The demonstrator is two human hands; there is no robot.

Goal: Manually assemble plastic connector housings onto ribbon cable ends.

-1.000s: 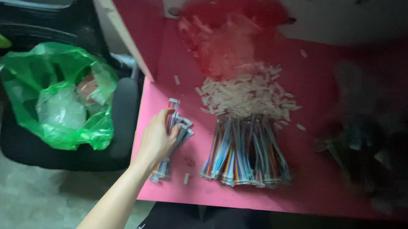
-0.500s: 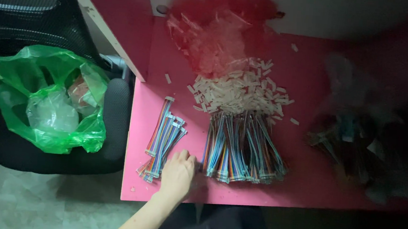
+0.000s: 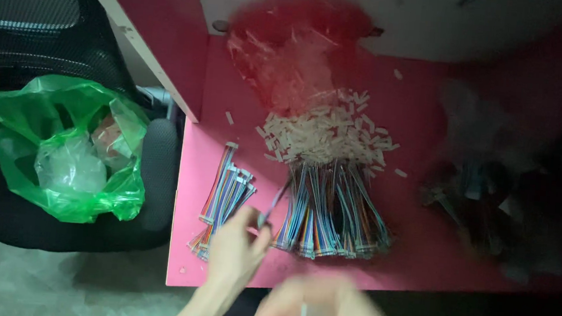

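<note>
The left hand (image 3: 237,251) is resting at the near edge of the pink counter (image 3: 417,209), its fingers (image 3: 257,224) pinching together on a thin wire strand (image 3: 276,201) that is slanting up from the fingertips; a small bundle of rainbow ribbon cables (image 3: 224,197) is lying just left of those fingers, a larger fanned bundle (image 3: 330,215) just right; white connector pieces (image 3: 326,131) are piled beyond; the right hand (image 3: 322,312) is blurring below, so its grip cannot be told; a green plastic bag (image 3: 61,147) is sitting on a chair, well apart.
</note>
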